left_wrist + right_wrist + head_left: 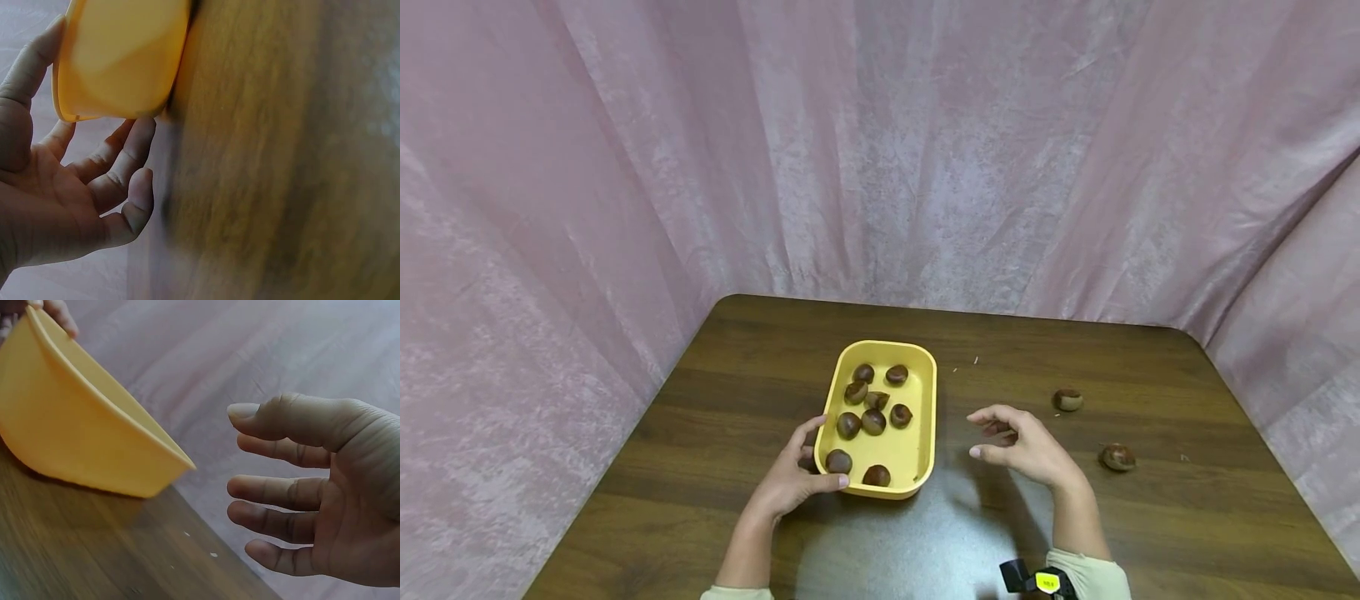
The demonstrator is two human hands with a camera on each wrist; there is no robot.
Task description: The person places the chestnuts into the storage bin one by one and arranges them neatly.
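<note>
A yellow rectangular plastic tub (880, 354) stands near the middle of the table with several brown chestnuts (873, 422) in it. My left hand (790, 475) grips the tub's near left corner, thumb over the near rim and fingers along the left side. The left wrist view shows the fingertips (145, 128) against the tub's wall. To the right of the tub, and apart from it, my right hand (1022, 443) hovers over the table with relaxed fingers and nothing in it. Two loose objects that look like chestnuts, one (1068, 400) farther back and one (1117, 457) nearer, lie right of that hand.
The brown wooden table (700, 467) has small pale crumbs (976, 360) behind and right of the tub. Pink curtains (925, 167) hang behind the table and at both sides. A black strap device (1041, 579) sits on the right wrist.
</note>
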